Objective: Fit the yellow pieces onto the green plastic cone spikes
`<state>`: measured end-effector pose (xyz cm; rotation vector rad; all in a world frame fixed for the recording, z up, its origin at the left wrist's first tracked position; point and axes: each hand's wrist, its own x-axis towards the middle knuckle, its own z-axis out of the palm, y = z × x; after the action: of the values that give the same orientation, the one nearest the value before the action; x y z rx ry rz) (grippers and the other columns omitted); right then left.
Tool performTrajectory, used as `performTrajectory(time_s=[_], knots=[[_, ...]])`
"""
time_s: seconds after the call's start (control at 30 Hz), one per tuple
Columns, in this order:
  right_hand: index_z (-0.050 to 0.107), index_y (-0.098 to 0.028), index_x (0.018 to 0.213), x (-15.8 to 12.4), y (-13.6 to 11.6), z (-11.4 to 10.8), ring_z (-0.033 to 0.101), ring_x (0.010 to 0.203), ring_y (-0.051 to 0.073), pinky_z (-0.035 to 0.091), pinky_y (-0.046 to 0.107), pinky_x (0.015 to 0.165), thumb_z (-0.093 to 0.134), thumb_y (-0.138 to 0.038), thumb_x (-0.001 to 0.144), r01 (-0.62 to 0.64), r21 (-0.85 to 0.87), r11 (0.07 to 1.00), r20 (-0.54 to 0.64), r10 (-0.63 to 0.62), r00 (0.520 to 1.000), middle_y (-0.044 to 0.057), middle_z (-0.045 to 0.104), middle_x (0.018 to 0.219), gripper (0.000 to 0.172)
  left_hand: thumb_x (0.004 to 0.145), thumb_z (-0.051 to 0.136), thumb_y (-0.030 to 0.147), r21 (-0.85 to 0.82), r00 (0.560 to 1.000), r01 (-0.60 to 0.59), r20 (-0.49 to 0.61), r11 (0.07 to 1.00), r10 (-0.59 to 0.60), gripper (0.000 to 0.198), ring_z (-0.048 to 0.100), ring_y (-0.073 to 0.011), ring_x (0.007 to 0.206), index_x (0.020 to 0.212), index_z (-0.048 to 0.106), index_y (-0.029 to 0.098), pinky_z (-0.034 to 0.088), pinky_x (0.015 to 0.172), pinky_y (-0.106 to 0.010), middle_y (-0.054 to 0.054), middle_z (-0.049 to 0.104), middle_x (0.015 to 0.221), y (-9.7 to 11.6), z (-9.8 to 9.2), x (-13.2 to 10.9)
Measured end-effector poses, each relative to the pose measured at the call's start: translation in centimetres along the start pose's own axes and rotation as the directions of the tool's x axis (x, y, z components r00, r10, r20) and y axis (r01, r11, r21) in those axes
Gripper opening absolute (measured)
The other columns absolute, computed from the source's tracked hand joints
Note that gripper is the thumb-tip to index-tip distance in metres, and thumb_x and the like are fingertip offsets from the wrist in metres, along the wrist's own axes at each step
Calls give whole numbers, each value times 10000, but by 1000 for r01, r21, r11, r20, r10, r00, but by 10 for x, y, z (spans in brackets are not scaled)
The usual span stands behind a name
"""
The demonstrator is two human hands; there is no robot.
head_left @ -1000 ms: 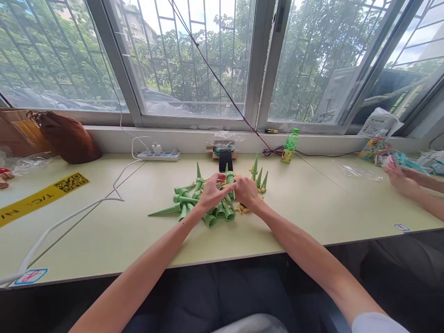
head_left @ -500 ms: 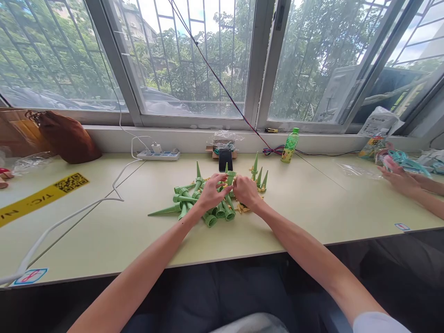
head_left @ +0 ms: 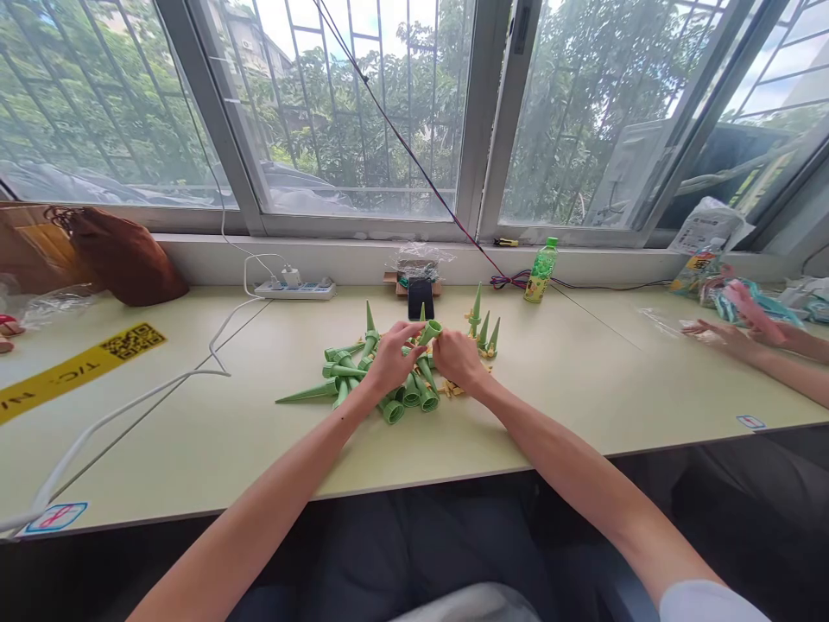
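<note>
My left hand (head_left: 391,358) pinches a green plant watering spike (head_left: 431,329), its open threaded end tilted up toward me. Against that spike, my right hand (head_left: 458,358) is closed in a fist. What its fingers grip is hidden. Under and left of my left hand lies a heap of green watering spikes (head_left: 350,371), several with hollow ends facing me. Small yellow plastic pieces (head_left: 453,389) are scattered beside my right wrist. Just beyond the right hand, several green spikes (head_left: 477,313) stand point up with yellow pieces at their bases.
A phone (head_left: 420,300) leans on a small box behind the heap. A green drink bottle (head_left: 541,271) and a power strip (head_left: 296,290) sit by the window ledge. A white cable (head_left: 194,373) crosses the left table. At right, another person's hands (head_left: 729,339) handle pink material.
The spike in my left hand has tipped, so its open end now faces me more. At the right, the other person's near hand has moved left over the table.
</note>
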<state>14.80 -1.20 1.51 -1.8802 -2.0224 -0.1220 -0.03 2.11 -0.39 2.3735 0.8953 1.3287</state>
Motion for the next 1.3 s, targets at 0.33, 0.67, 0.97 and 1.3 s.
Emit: performTrajectory(time_s=[0.33, 0.67, 0.97, 1.3], knots=[[623, -140, 929, 1, 0, 5, 675, 827, 235, 441, 275, 656, 356, -235, 937, 6, -25, 1000, -3, -6, 1000, 129, 697, 875, 283, 869, 595, 237, 225, 998, -56, -18, 973, 61, 360, 527, -124, 664, 1227, 633, 232, 442, 660, -230, -2, 553, 754, 1, -6, 0], [613, -140, 927, 2, 1, 6, 672, 794, 228, 431, 276, 642, 351, -231, 939, 9, -11, 1000, -20, -9, 1000, 120, 700, 868, 278, 850, 579, 276, 182, 1000, 24, 1, 983, -25, 459, 566, -118, 594, 1305, 580, 224, 490, 675, -240, 8, 683, 741, 3, -4, -1], [626, -145, 944, 2, 2, 4, 670, 808, 221, 422, 264, 641, 384, -202, 918, 39, 22, 999, -21, -38, 999, 108, 704, 876, 249, 868, 553, 405, 49, 999, -32, 7, 998, 32, 454, 657, -143, 715, 1260, 600, 181, 546, 595, -219, -57, 704, 874, 12, -5, -2], [620, -151, 970, 2, 1, 6, 673, 843, 232, 432, 279, 676, 351, -219, 937, 10, -3, 1000, -10, -10, 1000, 117, 703, 899, 279, 943, 414, 477, 26, 999, 46, 9, 999, -46, 446, 661, -134, 730, 1196, 662, 205, 529, 588, -201, -58, 709, 934, 12, -6, 0]])
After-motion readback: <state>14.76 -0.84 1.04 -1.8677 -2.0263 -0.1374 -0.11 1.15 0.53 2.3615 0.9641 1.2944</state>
